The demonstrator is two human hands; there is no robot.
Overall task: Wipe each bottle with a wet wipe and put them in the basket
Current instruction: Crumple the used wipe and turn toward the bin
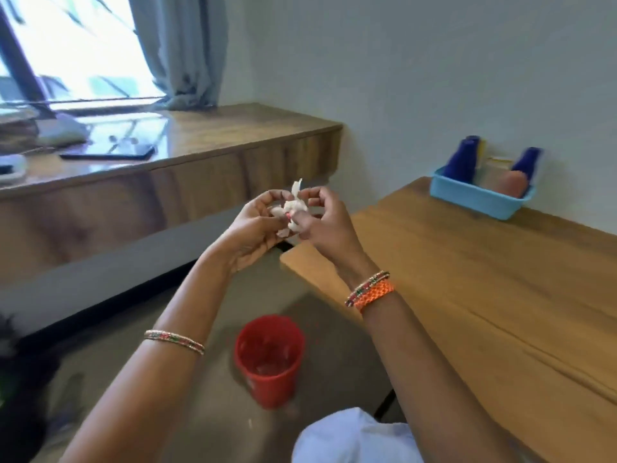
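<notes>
While both hands meet in the air off the table's near corner, the left hand [257, 225] and right hand [320, 222] pinch a crumpled white wet wipe [293, 208] between curled fingers. Blue-capped bottles [462, 158] stand in the light blue plastic basket [474, 198] on the smooth wooden table [484, 279]. No lettering is readable. A red plastic bin [268, 359] sits on the floor below.

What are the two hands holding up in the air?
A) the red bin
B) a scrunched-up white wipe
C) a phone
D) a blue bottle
B: the left hand and the right hand both pinch a crumpled white wipe between them, above the red bin on the floor, while the bottles stand in the blue basket.
</notes>
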